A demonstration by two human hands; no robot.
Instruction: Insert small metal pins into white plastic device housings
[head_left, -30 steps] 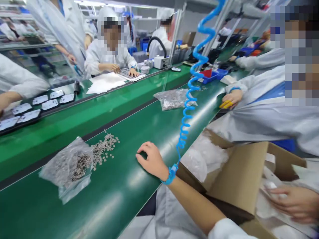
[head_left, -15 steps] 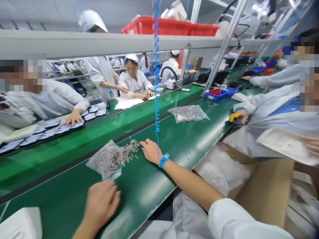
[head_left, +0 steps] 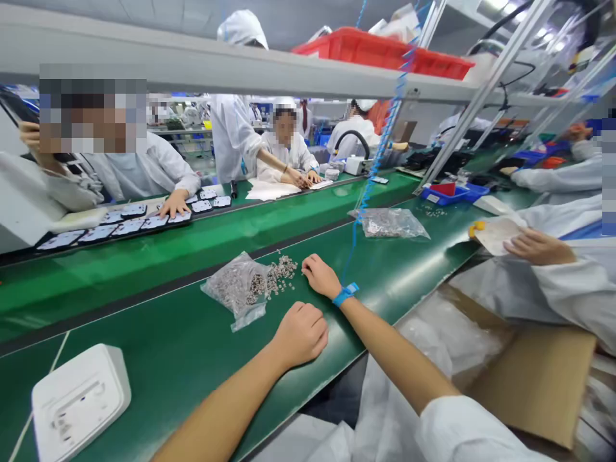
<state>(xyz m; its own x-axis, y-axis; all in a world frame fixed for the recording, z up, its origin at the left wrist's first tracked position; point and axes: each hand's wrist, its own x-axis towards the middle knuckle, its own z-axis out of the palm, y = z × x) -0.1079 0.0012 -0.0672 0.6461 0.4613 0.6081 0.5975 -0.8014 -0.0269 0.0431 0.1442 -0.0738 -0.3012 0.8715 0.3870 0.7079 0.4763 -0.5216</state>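
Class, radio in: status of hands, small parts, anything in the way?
Right hand beside small parts, grip unclear. Left hand curled, palm hidden. Small parts spilled beside plastic bag. Cord on right hand's blue wristband, possible snag.

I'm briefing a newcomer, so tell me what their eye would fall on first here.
Probably the small parts strewn beside a clear bag mid-picture on the green belt, with the right hand, blue strap at its wrist, just beside them and the left hand nearer the camera. Next, likely the white casing at lower left and the red bin up on the shelf.
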